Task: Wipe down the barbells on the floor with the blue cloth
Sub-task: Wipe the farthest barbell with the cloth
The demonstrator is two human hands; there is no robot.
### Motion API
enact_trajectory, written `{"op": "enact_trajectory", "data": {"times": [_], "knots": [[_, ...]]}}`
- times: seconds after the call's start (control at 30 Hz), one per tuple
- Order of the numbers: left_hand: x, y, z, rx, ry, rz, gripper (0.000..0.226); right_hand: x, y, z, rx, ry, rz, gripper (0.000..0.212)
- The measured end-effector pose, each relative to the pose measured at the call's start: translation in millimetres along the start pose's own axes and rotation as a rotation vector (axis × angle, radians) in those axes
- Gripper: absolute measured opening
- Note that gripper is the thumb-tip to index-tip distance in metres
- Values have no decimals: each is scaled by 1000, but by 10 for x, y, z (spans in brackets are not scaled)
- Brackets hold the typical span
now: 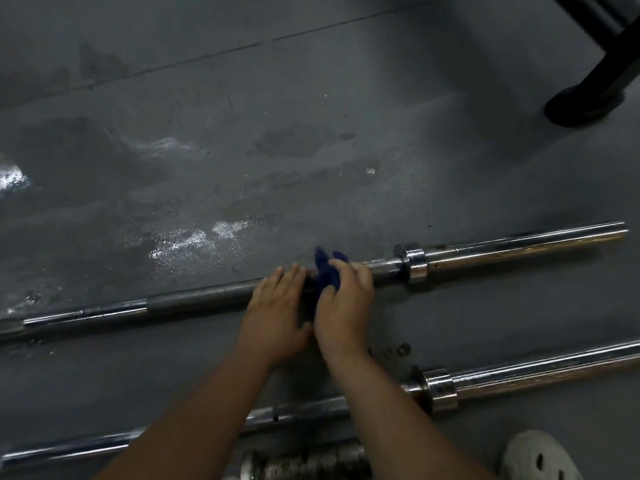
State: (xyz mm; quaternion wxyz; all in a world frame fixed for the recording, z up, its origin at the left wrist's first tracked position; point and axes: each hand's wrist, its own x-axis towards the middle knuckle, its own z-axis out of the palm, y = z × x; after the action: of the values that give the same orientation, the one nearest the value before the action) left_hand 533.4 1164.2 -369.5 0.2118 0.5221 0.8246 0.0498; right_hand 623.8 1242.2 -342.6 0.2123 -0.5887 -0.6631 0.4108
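blue cloth (325, 273): bunched on the far barbell (194, 297) shaft, near its collar, poking out above the fingers.
right hand (344, 306): curled round the cloth; I read it as gripping.
left hand (273, 313): fingers straight, flat on the shaft, just left of the cloth.
near barbell (519, 375): parallel, under both forearms.

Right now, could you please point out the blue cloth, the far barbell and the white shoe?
blue cloth (325, 277): head view, on its bunched middle, over the bar.
far barbell (519, 245): head view, on its shiny right-side sleeve.
white shoe (540, 457): head view, on its perforated upper.
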Motion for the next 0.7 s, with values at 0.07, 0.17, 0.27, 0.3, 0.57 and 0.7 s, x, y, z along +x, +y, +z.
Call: {"op": "enact_trajectory", "data": {"times": [0.07, 0.17, 0.27, 0.3, 0.57, 0.7], "knots": [[-61, -266, -21, 99, 92, -64, 84, 194, 229, -216, -351, 44, -288, 43], [-166, -532, 6, 188, 105, -179, 88, 512, 498, -304, -577, 126, -236, 40], [-129, -483, 92, 200, 108, -210, 84, 190, 187, 222, -495, -55, -419, 27], [-105, -453, 90, 200, 116, -210, 78, 9, 84, 417, -504, -174, -506, 28], [-108, -761, -88, 141, 123, -103, 70, 680, 623, -161, -714, -116, -458, 47], [-8, -674, -122, 108, 14, -184, 70, 567, 413, 40, -648, -49, -408, 33]]}}
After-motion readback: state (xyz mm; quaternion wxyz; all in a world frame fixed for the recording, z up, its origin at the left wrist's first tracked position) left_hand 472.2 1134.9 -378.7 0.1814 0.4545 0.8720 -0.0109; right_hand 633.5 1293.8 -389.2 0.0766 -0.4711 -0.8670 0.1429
